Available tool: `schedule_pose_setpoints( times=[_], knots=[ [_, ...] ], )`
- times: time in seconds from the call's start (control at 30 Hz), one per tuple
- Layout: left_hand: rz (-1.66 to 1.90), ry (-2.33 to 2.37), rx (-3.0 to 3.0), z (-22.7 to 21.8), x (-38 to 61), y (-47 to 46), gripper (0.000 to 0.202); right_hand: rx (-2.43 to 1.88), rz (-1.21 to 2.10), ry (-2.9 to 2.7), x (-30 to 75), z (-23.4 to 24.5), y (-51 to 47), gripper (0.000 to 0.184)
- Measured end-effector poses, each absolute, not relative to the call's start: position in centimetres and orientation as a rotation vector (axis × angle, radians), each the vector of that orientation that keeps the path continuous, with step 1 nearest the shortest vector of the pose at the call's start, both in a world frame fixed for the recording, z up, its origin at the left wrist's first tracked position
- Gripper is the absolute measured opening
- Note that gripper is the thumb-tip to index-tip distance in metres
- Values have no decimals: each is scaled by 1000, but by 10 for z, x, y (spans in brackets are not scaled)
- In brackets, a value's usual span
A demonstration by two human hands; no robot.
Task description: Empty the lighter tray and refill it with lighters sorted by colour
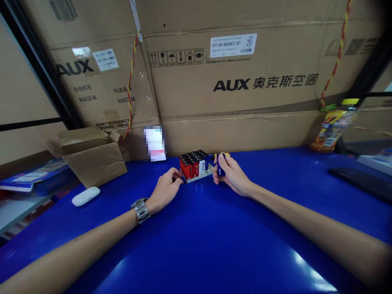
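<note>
A white tray (200,177) stands on the blue table, packed with upright lighters (192,164) in red, white and blue with black tops. At its right end some of the tray shows bare. My left hand (167,185), with a metal watch at the wrist, has its fingers curled against the tray's left front corner. In my right hand (233,174), just right of the tray, is a dark blue lighter (221,164), the thumb lying over its top. Something yellow and black (226,154) peeks out behind that hand, too covered to name.
Large cardboard cartons (235,114) wall off the back. On the left are an open cardboard box (94,159), a white rounded case (86,196) and a propped phone with a blurred screen (154,143). A drink bottle (333,126) and a dark flat object (358,183) lie right.
</note>
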State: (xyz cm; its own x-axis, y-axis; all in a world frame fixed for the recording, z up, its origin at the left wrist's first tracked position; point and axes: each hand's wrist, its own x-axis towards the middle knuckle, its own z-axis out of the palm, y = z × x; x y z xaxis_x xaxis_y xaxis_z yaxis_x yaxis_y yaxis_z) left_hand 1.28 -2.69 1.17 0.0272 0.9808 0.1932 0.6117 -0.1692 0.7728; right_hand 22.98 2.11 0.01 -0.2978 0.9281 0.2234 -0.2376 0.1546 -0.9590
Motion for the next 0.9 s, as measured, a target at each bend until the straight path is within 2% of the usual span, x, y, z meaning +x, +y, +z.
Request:
schedule_pose_setpoints(
  times=[0.23,0.9],
  knots=[
    [979,1646,1837,10,12,-26,14,-973,1635,-1244,233,6,23,56],
    [968,1651,1869,9,11,-25,15,-1109,1563,-1160,230,8,24,42]
  ],
)
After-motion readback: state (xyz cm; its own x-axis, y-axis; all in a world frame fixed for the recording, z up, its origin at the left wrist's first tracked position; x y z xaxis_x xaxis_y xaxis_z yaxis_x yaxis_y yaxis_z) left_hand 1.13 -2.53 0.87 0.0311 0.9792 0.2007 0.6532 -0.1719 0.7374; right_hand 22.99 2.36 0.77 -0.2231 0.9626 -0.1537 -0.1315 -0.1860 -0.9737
